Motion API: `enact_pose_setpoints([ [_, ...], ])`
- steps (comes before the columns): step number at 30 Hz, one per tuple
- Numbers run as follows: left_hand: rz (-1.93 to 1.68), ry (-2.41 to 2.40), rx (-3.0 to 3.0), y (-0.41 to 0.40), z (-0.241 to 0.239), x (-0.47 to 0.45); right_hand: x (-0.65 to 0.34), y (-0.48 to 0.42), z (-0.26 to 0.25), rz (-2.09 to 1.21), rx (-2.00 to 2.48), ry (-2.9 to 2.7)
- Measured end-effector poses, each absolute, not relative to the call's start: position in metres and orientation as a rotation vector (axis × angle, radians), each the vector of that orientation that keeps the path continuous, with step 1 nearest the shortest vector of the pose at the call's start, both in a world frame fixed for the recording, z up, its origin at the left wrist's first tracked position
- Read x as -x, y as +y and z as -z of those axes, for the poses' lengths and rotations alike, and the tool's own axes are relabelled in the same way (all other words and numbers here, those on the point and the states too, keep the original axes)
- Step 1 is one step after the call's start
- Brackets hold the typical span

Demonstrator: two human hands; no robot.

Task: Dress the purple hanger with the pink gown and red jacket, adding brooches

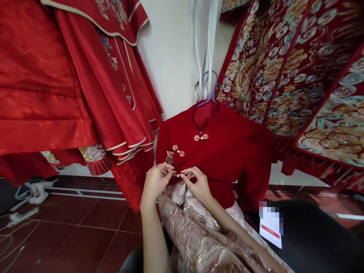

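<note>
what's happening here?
A person's left hand and right hand pinch at the lower beaded clasp on a red jacket, which hangs from a purple hanger. Two other clasps, the collar clasp and middle clasp, look joined; whether the lower one is fastened can't be told.

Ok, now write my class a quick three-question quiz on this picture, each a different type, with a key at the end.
1. Fill in the blank: the red jacket hangs from a ____ hanger.
2. Multiple choice: where are the fingers of the left hand and right hand?
A) at the neckline
B) at the lowest visible beaded clasp
C) at a sleeve cuff
3. Short answer: on which side of the person is the lit phone?

Key: 1. purple; 2. B; 3. the right.
</note>
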State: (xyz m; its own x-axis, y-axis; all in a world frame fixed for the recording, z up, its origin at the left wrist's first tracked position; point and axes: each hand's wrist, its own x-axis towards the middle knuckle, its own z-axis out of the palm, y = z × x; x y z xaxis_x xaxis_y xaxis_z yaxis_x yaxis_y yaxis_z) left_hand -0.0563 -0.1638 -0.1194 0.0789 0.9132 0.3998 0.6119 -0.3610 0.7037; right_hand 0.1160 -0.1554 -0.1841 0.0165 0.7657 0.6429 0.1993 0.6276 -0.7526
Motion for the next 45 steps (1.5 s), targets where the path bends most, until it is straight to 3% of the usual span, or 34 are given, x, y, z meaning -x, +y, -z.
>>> enact_pose_setpoints([
  [8, -0.973, 1.381, -1.959, -0.159, 0.13, 0.057, -0.116, -0.156, 0.183, -0.533, 0.834, -1.53],
  [33, -1.146, 1.321, -1.901, -0.162, 0.12, 0.045, -0.12, -0.157, 0.183, -0.502, 0.79, -1.565],
  [38, -1.465, 1.284, -1.518, -0.14, 0.124, 0.03, -0.123, -0.162, 0.185, -0.448, 0.769, -1.53],
  [45, -1.493, 0.976, -1.003, -0.116, 0.124, 0.004, -0.126, -0.163, 0.186, -0.443, 0.761, -1.496],
])
